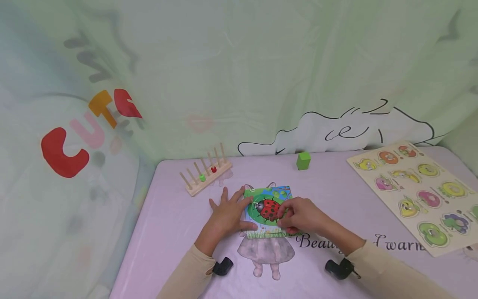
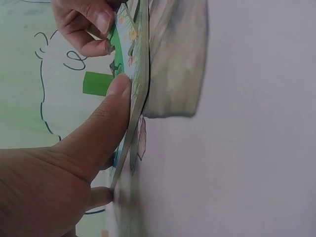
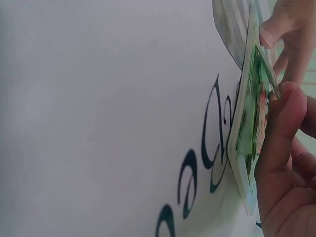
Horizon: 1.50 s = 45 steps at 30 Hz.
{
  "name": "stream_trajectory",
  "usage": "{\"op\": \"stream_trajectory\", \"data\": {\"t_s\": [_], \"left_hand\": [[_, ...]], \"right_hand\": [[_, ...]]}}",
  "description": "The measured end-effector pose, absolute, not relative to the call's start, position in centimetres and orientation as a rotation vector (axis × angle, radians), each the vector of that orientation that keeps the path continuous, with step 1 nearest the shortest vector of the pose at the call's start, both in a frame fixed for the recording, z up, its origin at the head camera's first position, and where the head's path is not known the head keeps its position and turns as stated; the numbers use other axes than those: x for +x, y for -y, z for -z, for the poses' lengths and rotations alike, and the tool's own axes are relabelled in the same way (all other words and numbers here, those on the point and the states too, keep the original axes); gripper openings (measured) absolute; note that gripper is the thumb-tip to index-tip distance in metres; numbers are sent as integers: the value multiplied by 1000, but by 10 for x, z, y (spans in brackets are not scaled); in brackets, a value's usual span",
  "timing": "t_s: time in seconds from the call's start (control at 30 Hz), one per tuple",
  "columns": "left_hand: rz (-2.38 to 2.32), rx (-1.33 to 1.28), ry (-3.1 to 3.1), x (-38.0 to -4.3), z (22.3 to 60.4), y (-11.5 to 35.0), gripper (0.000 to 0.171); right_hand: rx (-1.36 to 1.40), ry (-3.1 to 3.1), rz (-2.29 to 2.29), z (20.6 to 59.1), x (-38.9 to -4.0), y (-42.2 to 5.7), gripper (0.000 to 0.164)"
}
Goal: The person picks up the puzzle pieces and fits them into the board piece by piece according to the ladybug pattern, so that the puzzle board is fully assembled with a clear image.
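Observation:
A ladybug picture puzzle (image 1: 268,209) lies flat on the table in the head view, with a green and blue scene and grass along its front edge. My left hand (image 1: 228,214) rests with spread fingers on its left side; the thumb presses the board's front part in the left wrist view. At the right side, my right hand (image 1: 302,216) pinches a thin puzzle piece (image 3: 268,74), raised at a tilt above the board (image 3: 239,128) in the right wrist view. The fingers hide much of the board's right side.
Behind and left stands a wooden peg rack (image 1: 209,177) with a green and a red bead. A green block (image 1: 303,161) stands near the back edge. A large fruit puzzle board (image 1: 401,199) lies at the right. Patterned cloth (image 1: 231,74) hangs behind the table.

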<state>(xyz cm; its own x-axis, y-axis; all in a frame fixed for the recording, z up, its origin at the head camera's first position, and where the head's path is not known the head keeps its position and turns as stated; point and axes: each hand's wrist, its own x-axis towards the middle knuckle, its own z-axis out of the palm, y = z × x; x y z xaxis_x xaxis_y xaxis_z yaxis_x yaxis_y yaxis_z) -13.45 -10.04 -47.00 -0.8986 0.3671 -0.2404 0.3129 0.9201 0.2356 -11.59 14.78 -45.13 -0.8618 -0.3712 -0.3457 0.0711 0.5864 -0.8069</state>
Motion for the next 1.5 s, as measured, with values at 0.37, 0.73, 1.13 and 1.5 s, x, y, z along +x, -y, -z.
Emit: {"op": "stream_trajectory", "data": {"t_s": [0.37, 0.73, 1.13, 1.5], "left_hand": [[-287, 483, -2798, -134, 470, 98, 90], [-195, 416, -2872, -131, 473, 82, 89], [-188, 444, -2862, -131, 472, 83, 89], [-183, 505, -2884, -123, 468, 82, 88]], "right_hand": [[-49, -2442, 1131, 457, -115, -141, 24], [-162, -2546, 1007, 456, -121, -143, 27], [-715, -2706, 621, 459, -130, -161, 52], [-633, -2746, 410, 453, -129, -153, 53]]}}
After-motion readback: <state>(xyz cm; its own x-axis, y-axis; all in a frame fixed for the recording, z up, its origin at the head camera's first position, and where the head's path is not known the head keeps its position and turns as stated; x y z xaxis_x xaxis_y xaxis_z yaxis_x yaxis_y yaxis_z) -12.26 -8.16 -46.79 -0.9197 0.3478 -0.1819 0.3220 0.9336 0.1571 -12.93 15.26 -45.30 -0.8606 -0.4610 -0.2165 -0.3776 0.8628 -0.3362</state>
